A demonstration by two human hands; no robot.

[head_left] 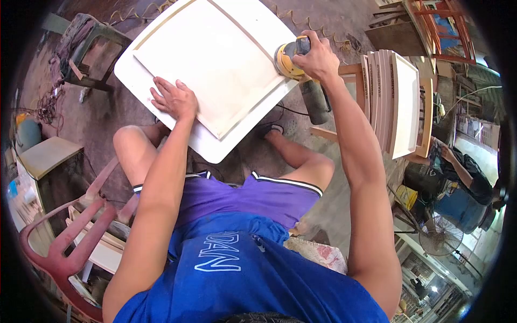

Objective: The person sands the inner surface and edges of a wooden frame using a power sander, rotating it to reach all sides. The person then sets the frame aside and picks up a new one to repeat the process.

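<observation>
"How would you do this step well?"

"Starting at the left: the left hand (pixel 177 100) lies palm-down near the left edge of the pale panel (pixel 215 62), its grip spread wide and holding nothing. I'd want that palm firm, well apart from the disc."

"And the panel?"

"Flat on the white surface (pixel 212 151), in front of the seated person. It mustn't rock, I'd say."

"Then the sander (pixel 288 63)?"

"At the panel's right edge. The right hand (pixel 319 58) has its grip closed round the top. I'd hold the disc level, press lightly and travel evenly; tipping there could round the edge off. Mind the dark canister (pixel 315 102) just beside it, too."

"Now count, left to right."

"One reddish chair (pixel 67 264). Two hands at work, one panel, one surface under it, one sander, one canister. Next a stack of panels (pixel 377 102): at least four, but their edges run together, so I can't settle the number. Farther right, one fan (pixel 441 235) and one other person (pixel 463 172), partly hidden."
</observation>
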